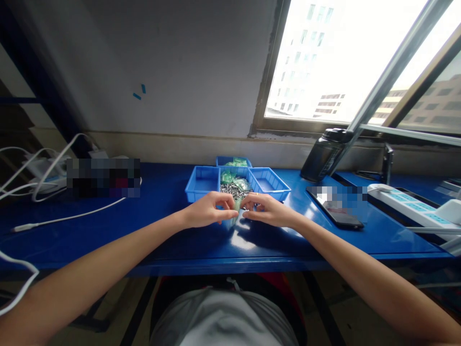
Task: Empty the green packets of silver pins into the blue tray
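Blue table (162, 245); on it, blue bins. Middle bin (245, 171) holds loose metal pieces (229, 192) plus green plastic; back bin (220, 160) holds more green plastic. Left hand (202, 210) appears to pinch a small greenish bag (236, 207) in front of middle bin; right hand (269, 211) has curled fingers beside it, grip can't tell. Looks mid-job: bag in work, plenty of pieces left, finished count unclear.

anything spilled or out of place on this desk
Nothing looks spilled: the visible metal pieces sit in the middle blue bin. A white plug lies on the left of the desk, connected to nothing visible, so looks stray.
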A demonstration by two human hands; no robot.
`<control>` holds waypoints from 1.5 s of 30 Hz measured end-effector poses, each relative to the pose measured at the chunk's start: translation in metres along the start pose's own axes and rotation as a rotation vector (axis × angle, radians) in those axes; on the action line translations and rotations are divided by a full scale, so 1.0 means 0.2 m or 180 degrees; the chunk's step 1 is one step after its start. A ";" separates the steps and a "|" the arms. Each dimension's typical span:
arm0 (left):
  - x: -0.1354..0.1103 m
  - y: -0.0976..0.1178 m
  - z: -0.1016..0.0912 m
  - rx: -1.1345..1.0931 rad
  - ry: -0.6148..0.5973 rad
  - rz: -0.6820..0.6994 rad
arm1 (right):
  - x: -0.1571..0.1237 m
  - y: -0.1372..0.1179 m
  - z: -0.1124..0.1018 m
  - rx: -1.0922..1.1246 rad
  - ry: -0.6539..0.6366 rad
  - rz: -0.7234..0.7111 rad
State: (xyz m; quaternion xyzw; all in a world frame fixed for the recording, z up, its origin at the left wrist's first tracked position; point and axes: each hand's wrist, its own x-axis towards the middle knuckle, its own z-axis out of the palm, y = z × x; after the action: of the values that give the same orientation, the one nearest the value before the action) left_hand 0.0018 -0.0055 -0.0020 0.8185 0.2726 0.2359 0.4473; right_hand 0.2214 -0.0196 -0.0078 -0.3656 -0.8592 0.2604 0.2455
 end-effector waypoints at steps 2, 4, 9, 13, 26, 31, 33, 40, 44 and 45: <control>-0.01 0.01 0.01 0.0159 0.0005 0.0145 | 0.00 -0.01 0.00 0.0210 -0.0280 0.0087; -0.01 0.01 0.01 0.0354 -0.0009 0.0255 | -0.01 -0.02 0.00 0.0593 -0.0557 0.0238; -0.02 0.03 0.02 0.0599 -0.0159 0.0291 | -0.01 -0.03 0.01 0.1076 -0.0719 0.0500; -0.01 0.02 0.02 0.0644 -0.0087 0.0240 | -0.01 -0.03 0.00 0.0937 -0.0615 0.0534; 0.00 -0.02 0.02 0.0571 0.0694 -0.0256 | 0.00 0.01 -0.01 0.0896 -0.0079 0.0493; -0.01 -0.01 0.02 0.0681 0.0558 -0.0152 | 0.00 0.02 -0.01 0.0940 0.0026 0.0479; -0.01 0.00 0.02 0.0580 0.0480 -0.0105 | 0.00 0.03 -0.01 0.0927 0.0068 0.0428; 0.00 0.01 0.01 -0.0026 0.0489 -0.0143 | 0.00 0.04 0.00 0.1246 0.0073 0.0424; 0.00 0.01 0.01 -0.0073 0.0658 -0.0067 | 0.00 0.02 -0.01 0.1427 0.0112 0.0439; 0.00 0.01 0.01 -0.0037 0.0701 -0.0061 | 0.00 0.02 -0.01 0.1479 0.0113 0.0429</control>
State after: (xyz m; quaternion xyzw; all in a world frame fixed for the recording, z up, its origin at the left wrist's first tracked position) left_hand 0.0030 -0.0076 -0.0006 0.7824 0.3266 0.3218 0.4216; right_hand 0.2244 -0.0160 -0.0098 -0.3603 -0.7455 0.4604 0.3202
